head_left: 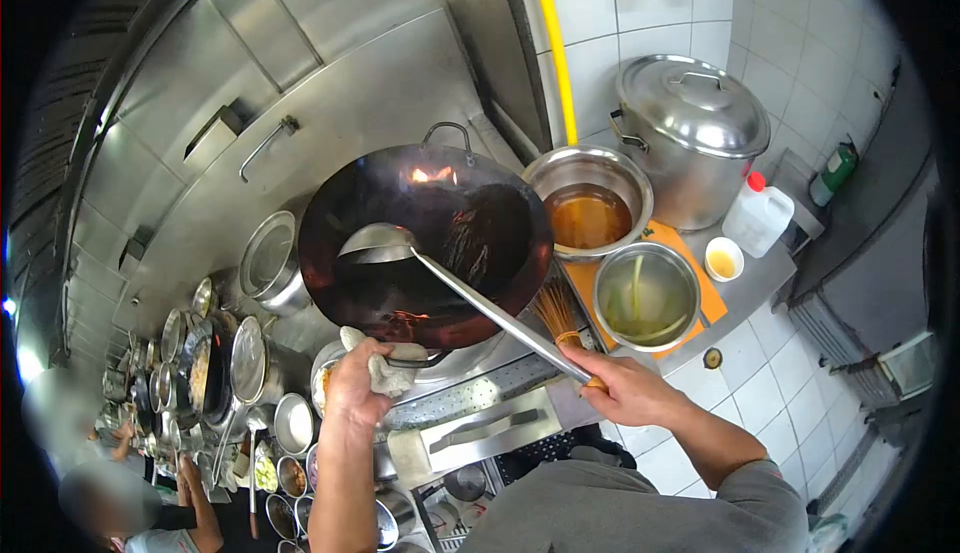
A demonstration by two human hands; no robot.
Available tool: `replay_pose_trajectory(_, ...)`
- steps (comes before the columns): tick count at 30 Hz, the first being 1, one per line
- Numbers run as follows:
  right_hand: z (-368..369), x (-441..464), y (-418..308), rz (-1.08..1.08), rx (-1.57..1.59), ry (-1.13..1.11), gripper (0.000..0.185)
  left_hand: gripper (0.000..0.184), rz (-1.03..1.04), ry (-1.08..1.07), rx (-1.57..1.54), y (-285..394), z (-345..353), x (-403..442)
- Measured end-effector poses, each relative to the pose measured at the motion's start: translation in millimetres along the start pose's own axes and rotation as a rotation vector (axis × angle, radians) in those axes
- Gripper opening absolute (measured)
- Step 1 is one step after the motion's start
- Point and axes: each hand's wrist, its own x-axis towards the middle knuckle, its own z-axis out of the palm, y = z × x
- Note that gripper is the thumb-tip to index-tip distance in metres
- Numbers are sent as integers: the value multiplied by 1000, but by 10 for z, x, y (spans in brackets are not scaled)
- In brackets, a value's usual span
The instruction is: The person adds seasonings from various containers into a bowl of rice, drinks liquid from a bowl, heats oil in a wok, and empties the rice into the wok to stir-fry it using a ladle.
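Wok (335, 193) mid-frame, likely heavy, rigid, hot; I'd take it by the near loop (426, 362), through cloth (390, 377). My left hand (352, 385) clutches that cloth; my right hand (632, 391) grips ladle (485, 304) near its end.

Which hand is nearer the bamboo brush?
Right. The right hand, gripping the ladle, is close by the brush; the left hand is farther off, holding a cloth at the wok.
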Motion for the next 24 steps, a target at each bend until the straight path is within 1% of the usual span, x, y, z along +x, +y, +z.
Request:
replay_pose_trajectory(2,-15,12,67,-36,30,24,72,26,36,16,42,69,166,-21)
replay_pose_trajectory(5,-46,42,107,5,104,1,71,25,18,-10,91,216,242,61)
replay_pose_trajectory(9,-111,58,160,11,167,-9,69,26,49,57,137,340,621,16)
replay_pose_trajectory(10,-131,59,167,8,190,-6,69,23,63,101,167,351,746,0)
replay_pose_trajectory(11,-139,52,179,5,214,-4,69,22,62,92,182,359,770,9)
replay_pose_trajectory(14,-64,74,346,-106,246,59,66,22,56,69,227,403,862,21)
replay_pose_trajectory(17,-27,87,410,-128,284,115,68,22,99,125,249,403,869,88)
replay_pose_trajectory(20,-34,86,447,-132,294,116,69,22,85,115,295,441,975,28)
replay_pose_trajectory(23,-154,70,365,-21,330,16,69,20,72,122,315,481,918,89)
replay_pose_trajectory(24,-161,74,375,-30,327,22,69,20,81,126,317,484,932,82)
